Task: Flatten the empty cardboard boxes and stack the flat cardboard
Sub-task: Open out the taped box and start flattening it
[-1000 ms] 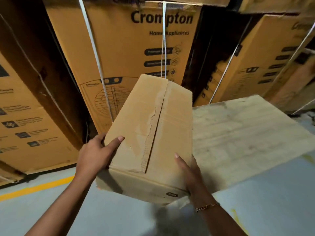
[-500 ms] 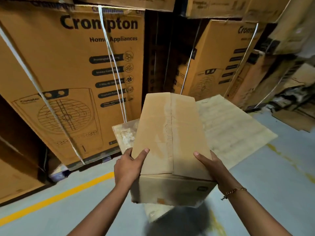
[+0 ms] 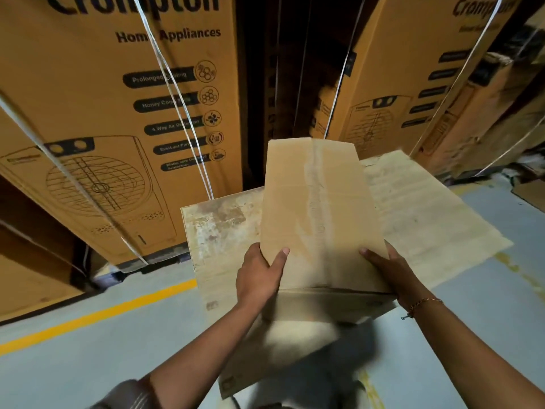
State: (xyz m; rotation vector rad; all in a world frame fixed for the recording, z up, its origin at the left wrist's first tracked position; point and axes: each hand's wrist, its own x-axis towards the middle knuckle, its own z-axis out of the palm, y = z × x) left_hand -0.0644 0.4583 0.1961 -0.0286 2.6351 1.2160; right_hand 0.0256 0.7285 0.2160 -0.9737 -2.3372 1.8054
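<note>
Unflattened cardboard box, held above a flat cardboard sheet on the floor, with the left hand and right hand each gripping a near corner, thumbs over its taped top; flattening and stacking both remain.

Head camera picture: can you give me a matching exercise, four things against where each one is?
Things: 1 small box; 2 flat sheet; 3 yellow line; 4 bracelet.
Places: a worn just behind the right hand; b painted on the floor; c lying below the box; d gripped by the left hand and the right hand.
Pairs: 1-d; 2-c; 3-b; 4-a.
</note>
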